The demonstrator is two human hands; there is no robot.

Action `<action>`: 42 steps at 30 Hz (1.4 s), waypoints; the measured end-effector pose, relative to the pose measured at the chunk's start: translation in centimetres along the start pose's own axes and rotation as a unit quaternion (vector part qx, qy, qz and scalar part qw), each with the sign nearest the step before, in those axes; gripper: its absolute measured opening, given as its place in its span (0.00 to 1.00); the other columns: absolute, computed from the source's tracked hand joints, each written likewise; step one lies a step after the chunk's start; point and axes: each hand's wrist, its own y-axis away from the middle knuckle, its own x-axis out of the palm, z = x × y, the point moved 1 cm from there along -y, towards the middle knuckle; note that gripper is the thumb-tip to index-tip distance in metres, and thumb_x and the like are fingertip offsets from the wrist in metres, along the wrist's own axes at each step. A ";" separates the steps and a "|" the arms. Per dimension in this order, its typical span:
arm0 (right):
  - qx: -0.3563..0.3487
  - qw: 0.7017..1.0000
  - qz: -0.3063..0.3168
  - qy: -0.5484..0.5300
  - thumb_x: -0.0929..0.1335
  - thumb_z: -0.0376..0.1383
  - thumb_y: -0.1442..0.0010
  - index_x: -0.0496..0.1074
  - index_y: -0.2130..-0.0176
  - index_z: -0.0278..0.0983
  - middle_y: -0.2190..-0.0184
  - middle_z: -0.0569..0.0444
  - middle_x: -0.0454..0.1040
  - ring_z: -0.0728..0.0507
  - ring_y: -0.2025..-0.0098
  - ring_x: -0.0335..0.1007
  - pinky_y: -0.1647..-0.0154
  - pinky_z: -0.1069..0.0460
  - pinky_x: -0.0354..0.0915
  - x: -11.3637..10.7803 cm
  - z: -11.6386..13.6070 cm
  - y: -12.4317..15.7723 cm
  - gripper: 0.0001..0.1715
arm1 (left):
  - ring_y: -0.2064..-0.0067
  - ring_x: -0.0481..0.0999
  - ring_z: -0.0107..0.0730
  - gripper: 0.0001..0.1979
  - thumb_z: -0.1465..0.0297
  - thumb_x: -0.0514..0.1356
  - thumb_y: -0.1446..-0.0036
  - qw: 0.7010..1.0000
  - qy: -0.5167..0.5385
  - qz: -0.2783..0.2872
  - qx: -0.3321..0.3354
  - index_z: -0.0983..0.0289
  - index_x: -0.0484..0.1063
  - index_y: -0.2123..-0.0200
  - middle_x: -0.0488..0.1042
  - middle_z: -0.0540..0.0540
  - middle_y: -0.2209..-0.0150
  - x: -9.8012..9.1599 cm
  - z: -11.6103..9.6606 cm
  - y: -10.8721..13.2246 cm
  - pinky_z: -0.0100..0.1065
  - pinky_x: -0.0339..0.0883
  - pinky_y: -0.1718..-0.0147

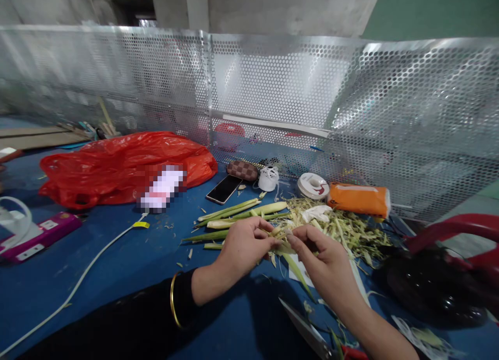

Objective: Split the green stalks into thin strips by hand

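Clock: centred on the plant strips [279, 231], with 12 away from the wearer.
Left hand [242, 245]: at 9 o'clock; thumb and forefinger pinched together on the plant strips.
Plant strips: held above the blue table [117, 227], between both hands; probably very light, limp across and fibrous lengthwise, easily split; best taken flat near each end, in fingertips. Cannot tell the exact number.
Right hand [329, 258]: at 4 o'clock; thumb and forefinger closed on the opposite end, remaining fingers curled.
Purple power strip [49, 236]: one, at 9 o'clock.
Red plastic bag [128, 160]: one, at 10 o'clock.
Dark phone [225, 188]: one, at 10 o'clock.
Long stalks [249, 210]: at least five, at 9 o'clock, partly hidden.
Checked case [242, 170]: one, at 11 o'clock.
White openwork cup [268, 179]: one, at 12 o'clock.
Metal blade [303, 326]: one visible, at 6 o'clock.
Ribbon spool [312, 185]: one, at 1 o'clock.
Shredded heap [358, 238]: uncountable, toward 3 o'clock.
Orange packet [358, 200]: one, at 2 o'clock.
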 end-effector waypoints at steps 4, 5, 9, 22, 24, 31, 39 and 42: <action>-0.043 0.998 -0.010 0.051 0.64 0.35 0.42 0.62 0.77 0.39 0.77 0.58 0.62 0.48 0.75 0.59 0.75 0.54 0.55 -0.1 0.2 0.1 0.12 | 0.81 0.71 0.28 0.08 0.73 0.64 0.56 1.000 -0.024 0.001 0.008 0.63 0.69 0.70 0.72 0.47 0.81 -0.1 0.2 0.0 0.29 0.63 0.79; -0.045 0.997 -0.009 0.061 0.64 0.34 0.43 0.61 0.77 0.39 0.78 0.58 0.61 0.48 0.75 0.59 0.75 0.54 0.55 -0.1 0.2 0.1 0.12 | 0.80 0.72 0.29 0.08 0.72 0.64 0.56 0.999 -0.032 -0.001 0.010 0.63 0.69 0.70 0.73 0.47 0.80 -0.1 0.2 0.0 0.29 0.63 0.79; -0.034 0.995 0.004 0.095 0.63 0.31 0.47 0.58 0.79 0.39 0.79 0.59 0.59 0.48 0.76 0.58 0.76 0.54 0.52 0.0 0.2 0.1 0.11 | 0.79 0.73 0.30 0.08 0.71 0.63 0.55 0.997 -0.068 -0.011 0.023 0.62 0.70 0.69 0.74 0.48 0.79 -0.1 0.3 0.1 0.29 0.64 0.77; -0.027 0.992 0.005 0.125 0.63 0.32 0.45 0.60 0.78 0.39 0.78 0.59 0.60 0.48 0.76 0.59 0.76 0.54 0.53 0.8 -0.2 0.3 0.11 | 0.74 0.73 0.33 0.12 0.71 0.62 0.55 0.982 -0.168 -0.029 0.081 0.61 0.71 0.63 0.74 0.46 0.80 0.1 0.3 0.7 0.29 0.60 0.74; -0.037 0.992 0.014 0.122 0.63 0.35 0.41 0.63 0.76 0.39 0.78 0.58 0.63 0.48 0.76 0.61 0.76 0.54 0.54 0.9 -0.3 0.3 0.12 | 0.73 0.74 0.34 0.17 0.72 0.61 0.55 0.979 -0.182 -0.032 0.087 0.60 0.71 0.58 0.74 0.46 0.80 0.0 0.1 0.7 0.30 0.60 0.73; 0.010 0.996 0.036 0.083 0.67 0.37 0.41 0.68 0.56 0.39 0.75 0.57 0.73 0.46 0.73 0.68 0.72 0.53 0.61 0.5 -0.7 0.0 0.11 | 0.72 0.73 0.36 0.27 0.70 0.61 0.53 0.960 -0.260 -0.032 0.102 0.59 0.68 0.46 0.76 0.48 0.78 0.1 0.1 0.8 0.31 0.58 0.72; -0.031 0.985 0.091 0.141 0.66 0.36 0.40 0.72 0.71 0.39 0.74 0.55 0.70 0.46 0.71 0.66 0.72 0.53 0.58 0.3 -0.2 -0.1 0.08 | 0.69 0.76 0.41 0.31 0.66 0.59 0.48 0.931 -0.338 0.010 0.139 0.58 0.61 0.39 0.78 0.52 0.73 0.5 0.4 1.3 0.33 0.58 0.71; -0.028 0.984 0.090 0.152 0.66 0.33 0.43 0.69 0.75 0.38 0.74 0.56 0.67 0.47 0.73 0.64 0.73 0.53 0.56 0.3 -0.5 -0.2 0.10 | 0.70 0.76 0.41 0.32 0.70 0.57 0.47 0.920 -0.360 0.036 0.152 0.58 0.58 0.38 0.78 0.52 0.73 0.7 0.5 1.5 0.33 0.58 0.71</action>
